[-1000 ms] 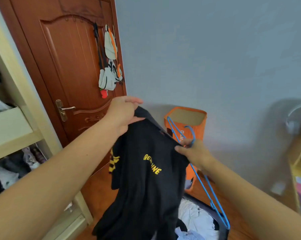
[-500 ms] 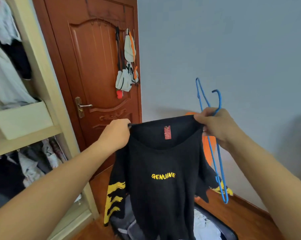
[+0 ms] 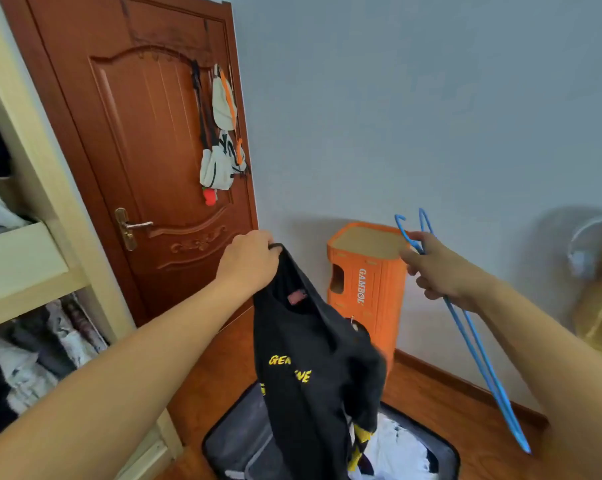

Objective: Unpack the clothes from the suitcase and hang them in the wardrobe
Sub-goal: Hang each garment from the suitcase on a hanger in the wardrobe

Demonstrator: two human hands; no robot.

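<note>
A black T-shirt [image 3: 313, 358] with yellow lettering hangs crumpled from my left hand [image 3: 249, 263], which grips its collar at one side. My right hand [image 3: 438, 271] holds a blue wire hanger [image 3: 479, 358] by its neck, apart from the shirt, with the hook up and the frame slanting down to the right. Below the shirt lies the open dark suitcase [image 3: 237, 441] on the floor, with white clothes [image 3: 396, 452] inside. The cream wardrobe [image 3: 50, 216] stands open at the left, clothes heaped on its lower shelf [image 3: 36, 351].
A brown wooden door [image 3: 147, 161] with bags hung on it [image 3: 221, 150] stands behind the wardrobe. An orange box-shaped stool [image 3: 365, 271] sits against the grey wall. A blurred fan and yellow shelf [image 3: 597, 271] are at the right edge. The floor is wood.
My right hand has let go of the shirt's collar and moved right with the hanger. The shirt, spread between both hands before, now droops from my left hand alone.
</note>
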